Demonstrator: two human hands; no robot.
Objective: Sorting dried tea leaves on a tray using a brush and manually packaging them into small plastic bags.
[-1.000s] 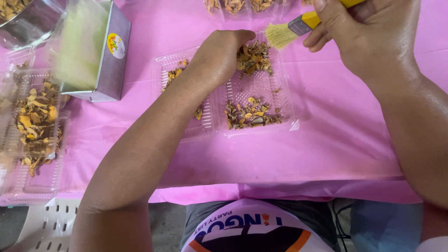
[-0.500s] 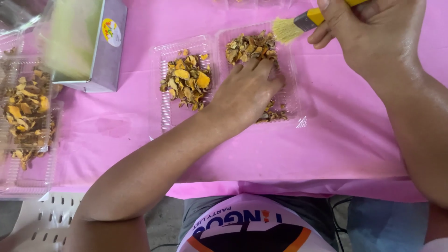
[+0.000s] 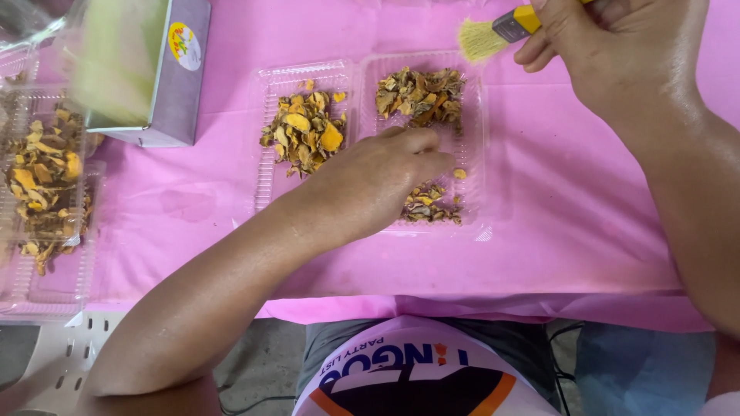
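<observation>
Near the upper middle of the frame, a clear two-part tray (image 3: 487,228) on the pink cloth (image 3: 563,231), open and flat. Yellow-orange dried chips (image 3: 304,131) heaped in the tray's left half; in the right half, one browner pile (image 3: 420,94) toward the far edge and a smaller pile (image 3: 428,204) toward the near edge, with one loose bit between them. Over the middle of the right half, the left hand (image 3: 378,185), palm down, fingers curled together with tips at the chips; whether pinching a piece or only touching, cannot tell. At the top right, the right hand (image 3: 609,46), fingers closed round a yellow-handled brush (image 3: 497,32), bristles lifted off the tray, just beyond its far right corner, touching nothing. Hands well apart from each other. By the look of it, sorting partly done: three separate heaps already made, the near pile in the right half small, ribbed plastic bare between the piles, some crumbs left to gather. Further out, at the upper left, a grey box (image 3: 181,85) with a round sticker and a blurred green front. At the far left edge, more clear trays (image 3: 46,296) stacked and holding similar chips, seemingly awaiting the same handling. Along the bottom, the cloth's folded edge, a printed shirt (image 3: 408,370) and a white slotted surface (image 3: 54,358) at the lower left.
</observation>
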